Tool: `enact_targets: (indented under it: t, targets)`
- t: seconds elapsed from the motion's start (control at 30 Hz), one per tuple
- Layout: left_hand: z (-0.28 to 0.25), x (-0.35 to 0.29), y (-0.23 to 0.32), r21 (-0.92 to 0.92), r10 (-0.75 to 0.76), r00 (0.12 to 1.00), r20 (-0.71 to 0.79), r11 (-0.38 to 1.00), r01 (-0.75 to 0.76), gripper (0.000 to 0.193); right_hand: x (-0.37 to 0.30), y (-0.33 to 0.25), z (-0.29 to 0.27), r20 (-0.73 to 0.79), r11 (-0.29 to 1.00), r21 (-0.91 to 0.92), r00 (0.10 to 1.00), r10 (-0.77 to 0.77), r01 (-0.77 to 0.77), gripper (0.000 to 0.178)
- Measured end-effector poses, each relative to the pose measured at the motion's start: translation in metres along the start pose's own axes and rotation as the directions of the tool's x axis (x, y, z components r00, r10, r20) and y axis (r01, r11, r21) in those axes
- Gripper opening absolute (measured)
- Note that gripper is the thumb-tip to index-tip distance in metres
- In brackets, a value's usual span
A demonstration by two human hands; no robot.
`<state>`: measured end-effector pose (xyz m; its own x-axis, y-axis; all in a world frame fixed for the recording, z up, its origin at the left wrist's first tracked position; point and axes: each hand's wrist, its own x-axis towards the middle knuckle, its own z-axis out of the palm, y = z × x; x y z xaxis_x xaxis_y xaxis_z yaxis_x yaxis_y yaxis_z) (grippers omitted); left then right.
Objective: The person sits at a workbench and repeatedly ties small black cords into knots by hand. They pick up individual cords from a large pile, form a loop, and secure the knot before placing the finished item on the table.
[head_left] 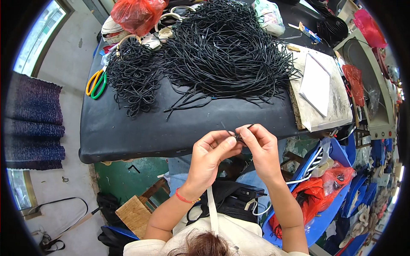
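Just above the table's near edge, my left hand [212,157] and my right hand [262,150] meet with thumbs and fingertips pinched together. Between them is a short piece of thin black cord [251,126], whose end pokes out above the right fingers. Most of that piece is hidden by the fingertips. Ahead of my hands a large tangled pile of black cords [226,55] covers the middle of the black-covered table [196,132]. To its left lies a smaller heap of looped black cords [134,77].
Scissors [101,84] with orange and green handles lie at the table's left side. A red plastic bag [139,16] sits at the far left. On the right, a white sheet [316,83] rests on a worn board [333,112]. A blue bin [273,228] holding red bags stands beside my right arm.
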<state>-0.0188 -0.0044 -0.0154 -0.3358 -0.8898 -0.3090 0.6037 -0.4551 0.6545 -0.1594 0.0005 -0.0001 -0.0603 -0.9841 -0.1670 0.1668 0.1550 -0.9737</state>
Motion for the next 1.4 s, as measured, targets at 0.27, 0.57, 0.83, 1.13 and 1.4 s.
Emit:
enact_targets:
  t: [0.27, 0.57, 0.83, 1.13, 1.4]
  targets:
    - [-0.006, -0.004, -0.006, 0.345, 0.087, 0.993, 0.075, 0.932, -0.107, 0.018, 0.005, 0.008, 0.000, -0.082, 0.946, -0.298, 0.984, -0.156, 0.125, 0.014]
    - [-0.061, -0.003, 0.070, 0.797, 0.554, 0.822, -0.128, 0.550, -0.247, 0.012, 0.049, 0.016, 0.022, 0.223, 0.681, -0.582, 0.892, -0.394, 0.446, 0.009]
    - [-0.078, 0.019, 0.118, 0.928, 0.857, 0.411, 0.312, -0.368, 0.064, 0.025, 0.093, 0.035, 0.058, 0.537, 0.086, -0.700, 0.602, -0.590, 0.709, 0.006]
    - [-0.056, -0.023, 0.077, 0.954, 0.558, 0.805, 0.200, 0.075, -0.289, 0.013, 0.054, 0.014, 0.054, 0.537, 0.204, -0.601, 0.579, -0.613, 0.773, 0.017]
    - [-0.024, -0.011, 0.046, 0.464, 0.219, 0.969, -0.115, 0.874, -0.143, 0.019, 0.049, -0.020, 0.044, 0.098, 0.498, -0.658, 0.720, -0.687, 0.564, 0.013]
